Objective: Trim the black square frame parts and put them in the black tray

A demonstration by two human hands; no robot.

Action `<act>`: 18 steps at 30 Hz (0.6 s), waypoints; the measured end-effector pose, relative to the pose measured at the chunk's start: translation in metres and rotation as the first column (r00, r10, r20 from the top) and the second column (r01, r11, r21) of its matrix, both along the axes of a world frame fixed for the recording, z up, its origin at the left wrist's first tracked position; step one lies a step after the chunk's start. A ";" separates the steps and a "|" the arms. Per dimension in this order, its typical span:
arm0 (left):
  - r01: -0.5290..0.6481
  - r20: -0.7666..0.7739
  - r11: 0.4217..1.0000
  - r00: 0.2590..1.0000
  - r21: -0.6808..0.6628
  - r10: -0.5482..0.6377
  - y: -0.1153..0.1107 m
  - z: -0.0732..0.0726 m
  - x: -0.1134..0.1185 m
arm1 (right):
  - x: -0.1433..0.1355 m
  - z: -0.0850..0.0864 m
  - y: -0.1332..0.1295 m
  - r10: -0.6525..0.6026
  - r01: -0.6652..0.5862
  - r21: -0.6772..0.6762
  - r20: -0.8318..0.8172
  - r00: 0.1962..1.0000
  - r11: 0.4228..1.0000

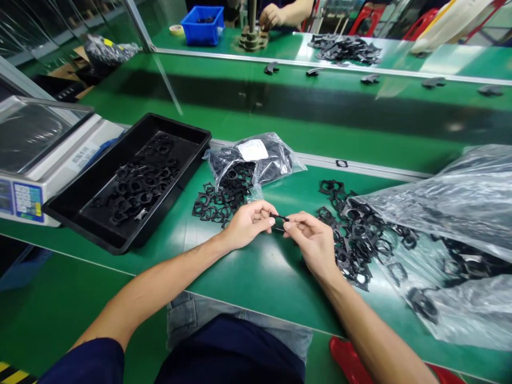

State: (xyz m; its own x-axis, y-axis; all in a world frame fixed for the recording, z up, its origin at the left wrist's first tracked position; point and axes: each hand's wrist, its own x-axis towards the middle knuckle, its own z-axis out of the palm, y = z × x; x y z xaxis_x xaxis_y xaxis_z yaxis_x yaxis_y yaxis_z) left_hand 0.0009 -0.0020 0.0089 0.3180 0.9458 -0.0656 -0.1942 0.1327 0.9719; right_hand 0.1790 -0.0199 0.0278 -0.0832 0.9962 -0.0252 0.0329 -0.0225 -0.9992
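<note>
Green table (240,282) spreads under both hands. At its near edge, the left hand (250,224) and right hand (314,240) hold a thin black part (279,217) between them, each grip pinching one end with thumb and fingers. From there, a black tray (136,181) of similar pieces lies toward ten o'clock, beside a scale (28,181); a labelled bag (276,157) sits near twelve, a loose pile (356,234) at three. Far off at twelve, another person's hand (273,16) shows.

Here's my green tabletop (248,280): black tray (182,146) at ten o'clock, labelled bag (276,160) at twelve, loose black parts (355,234) at two!
</note>
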 end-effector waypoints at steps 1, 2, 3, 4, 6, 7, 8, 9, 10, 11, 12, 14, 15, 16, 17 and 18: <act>0.001 0.011 1.000 1.000 -0.002 -0.001 -0.001 -0.001 0.001 | 0.000 0.000 -0.001 -0.007 0.006 0.042 0.020 1.000 0.999; -0.001 0.021 1.000 1.000 -0.002 0.002 -0.002 -0.002 0.002 | 0.000 0.000 -0.002 -0.014 0.010 0.090 0.038 0.999 0.996; -0.008 0.030 1.000 1.000 0.002 0.008 -0.003 -0.003 0.003 | 0.000 0.001 -0.002 -0.017 0.009 0.138 0.056 0.998 0.990; -0.018 0.037 1.000 0.999 0.008 0.018 -0.003 -0.004 0.004 | 0.000 0.001 -0.003 -0.016 0.003 0.179 0.073 0.997 0.984; -0.035 0.048 0.999 0.998 0.025 0.033 -0.003 -0.005 0.004 | 0.000 0.003 -0.005 -0.004 -0.021 0.231 0.106 0.994 0.973; -0.037 0.054 0.999 0.998 0.030 0.035 -0.003 -0.006 0.005 | -0.001 0.003 -0.006 0.007 -0.037 0.241 0.123 0.992 0.970; -0.035 0.060 0.999 0.998 0.033 0.033 -0.002 -0.006 0.004 | -0.001 0.003 -0.007 0.019 -0.053 0.247 0.139 0.990 0.968; -0.030 0.064 0.999 0.998 0.034 0.028 -0.002 -0.007 0.004 | -0.001 0.003 -0.008 0.029 -0.068 0.252 0.156 0.987 0.965; -0.027 0.065 0.999 0.998 0.034 0.024 -0.001 -0.007 0.004 | -0.001 0.003 -0.009 0.035 -0.080 0.259 0.172 0.984 0.963; -0.025 0.064 0.999 0.998 0.033 0.023 -0.001 -0.008 0.004 | -0.001 0.003 -0.009 0.038 -0.089 0.268 0.187 0.982 0.959; -0.025 0.063 0.999 0.998 0.032 0.023 -0.001 -0.008 0.004 | -0.001 0.003 -0.010 0.038 -0.095 0.280 0.202 0.979 0.955; -0.025 0.064 0.999 0.998 0.030 0.023 -0.002 -0.008 0.004 | -0.001 0.004 -0.010 0.030 -0.105 0.314 0.238 0.971 0.944; -0.024 0.063 0.999 0.998 0.031 0.022 -0.002 -0.008 0.004 | -0.001 0.004 -0.010 0.021 -0.109 0.330 0.259 0.966 0.938; -0.024 0.060 0.999 0.998 0.032 0.022 -0.003 -0.008 0.004 | -0.001 0.005 -0.010 0.012 -0.113 0.343 0.282 0.959 0.932; -0.024 0.054 0.999 0.998 0.035 0.022 -0.003 -0.008 0.004 | -0.001 0.006 -0.010 0.005 -0.116 0.353 0.303 0.953 0.928; -0.026 0.046 0.999 0.999 0.039 0.024 -0.003 -0.008 0.005 | 0.000 0.006 -0.010 -0.004 -0.118 0.360 0.320 0.948 0.926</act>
